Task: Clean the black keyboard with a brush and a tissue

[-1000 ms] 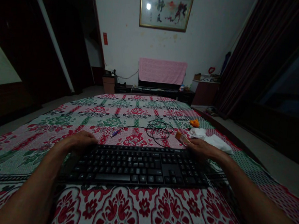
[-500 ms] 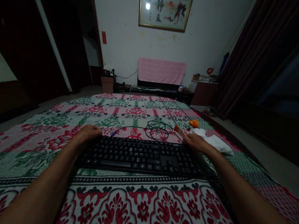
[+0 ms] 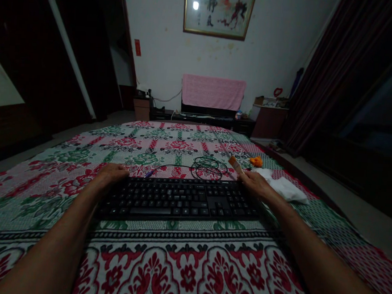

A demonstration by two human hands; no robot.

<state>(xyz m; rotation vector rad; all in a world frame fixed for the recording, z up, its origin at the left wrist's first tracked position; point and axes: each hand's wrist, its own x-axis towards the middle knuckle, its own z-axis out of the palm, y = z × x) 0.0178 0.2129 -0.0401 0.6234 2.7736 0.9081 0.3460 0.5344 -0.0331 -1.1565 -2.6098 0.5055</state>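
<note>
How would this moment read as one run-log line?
left hand: at left end of black rectangular keyboard | right hand: holds brown-bristled flat brush, at keyboard's right end | thin black cable: coiled beyond keyboard

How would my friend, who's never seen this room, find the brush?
Start with the big flowered cloth, then find the long black keyboard. By the keyboard's far right corner, the right hand holds the brush. Unlike the crumpled orange thing and white bundle nearby, it's held in fingers, with brown bristles at its tip.
</note>
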